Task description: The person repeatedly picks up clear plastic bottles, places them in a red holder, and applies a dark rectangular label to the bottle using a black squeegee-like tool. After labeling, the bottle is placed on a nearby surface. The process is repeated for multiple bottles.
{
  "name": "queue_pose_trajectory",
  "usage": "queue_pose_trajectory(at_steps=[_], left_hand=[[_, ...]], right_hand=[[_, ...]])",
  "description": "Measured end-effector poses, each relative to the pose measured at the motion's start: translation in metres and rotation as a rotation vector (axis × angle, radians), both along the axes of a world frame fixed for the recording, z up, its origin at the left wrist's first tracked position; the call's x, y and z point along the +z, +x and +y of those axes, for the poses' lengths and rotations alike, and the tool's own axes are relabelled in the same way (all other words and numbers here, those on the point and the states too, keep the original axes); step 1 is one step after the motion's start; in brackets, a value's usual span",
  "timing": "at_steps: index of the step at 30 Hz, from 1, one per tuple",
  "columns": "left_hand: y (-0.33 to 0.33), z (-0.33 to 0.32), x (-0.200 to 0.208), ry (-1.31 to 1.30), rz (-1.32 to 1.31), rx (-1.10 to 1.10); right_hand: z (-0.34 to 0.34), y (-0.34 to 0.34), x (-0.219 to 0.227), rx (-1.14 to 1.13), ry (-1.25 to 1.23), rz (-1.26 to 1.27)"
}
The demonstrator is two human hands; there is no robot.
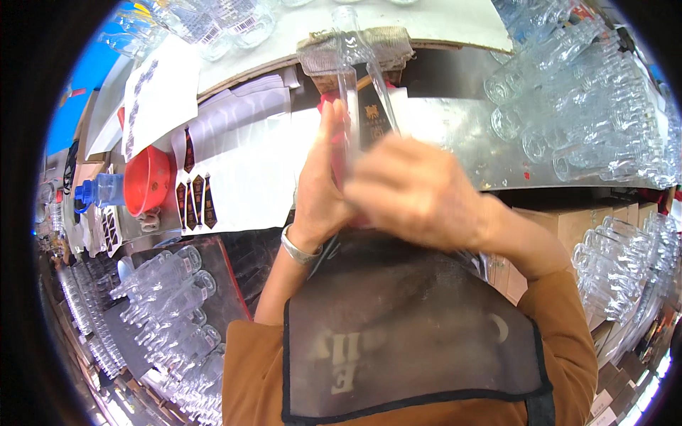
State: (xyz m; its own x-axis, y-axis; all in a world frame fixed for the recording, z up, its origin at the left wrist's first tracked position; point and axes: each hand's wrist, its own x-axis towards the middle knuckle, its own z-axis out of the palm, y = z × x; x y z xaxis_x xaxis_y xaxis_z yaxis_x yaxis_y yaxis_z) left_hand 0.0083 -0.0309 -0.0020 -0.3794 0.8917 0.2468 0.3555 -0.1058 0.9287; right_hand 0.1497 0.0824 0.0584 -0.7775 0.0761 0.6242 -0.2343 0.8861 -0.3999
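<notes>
A clear glass bottle (349, 51) lies in front of me, its neck pointing away over a cloth-wrapped rest (316, 57). On its upper side is a dark label (372, 122) with gold marks. My left hand (320, 181) holds the bottle along its left side, with the fingers stretched up along the glass and a bangle on the wrist. Over the near part of the bottle, my right hand (423, 188) has its fingers curled in and smeared by motion. Whether it grips anything is hidden. Something red shows beneath the bottle.
White sheets (241, 156) with several dark tie-shaped labels lie on the left, beside a red bowl (147, 181) and a blue-capped jug (106, 190). Clear glass bottles stand in groups at the far left, right (597, 106) and lower left (174, 291). Cardboard boxes (575, 231) are at right.
</notes>
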Motion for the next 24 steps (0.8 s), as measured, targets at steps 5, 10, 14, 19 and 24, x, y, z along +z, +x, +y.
queue_pose_trajectory(at_steps=[5,10,14,19,24], left_hand=[[-0.001,-0.007,0.009,-0.106,0.134,0.003],[-0.001,-0.002,0.010,-0.035,0.085,-0.041],[-0.005,0.003,0.002,-0.055,0.051,0.023],[0.008,0.019,-0.015,-0.035,-0.039,0.059],[0.020,0.019,0.001,-0.014,-0.114,0.043]], right_hand=[[0.048,-0.031,0.003,-0.141,0.006,-0.016],[0.108,-0.038,0.010,-0.440,-0.515,0.119],[0.079,0.006,-0.017,-0.257,-1.233,-0.136],[0.030,0.018,-0.051,-0.237,-1.149,-0.374],[0.030,0.017,-0.051,-0.271,-1.102,-0.431]])
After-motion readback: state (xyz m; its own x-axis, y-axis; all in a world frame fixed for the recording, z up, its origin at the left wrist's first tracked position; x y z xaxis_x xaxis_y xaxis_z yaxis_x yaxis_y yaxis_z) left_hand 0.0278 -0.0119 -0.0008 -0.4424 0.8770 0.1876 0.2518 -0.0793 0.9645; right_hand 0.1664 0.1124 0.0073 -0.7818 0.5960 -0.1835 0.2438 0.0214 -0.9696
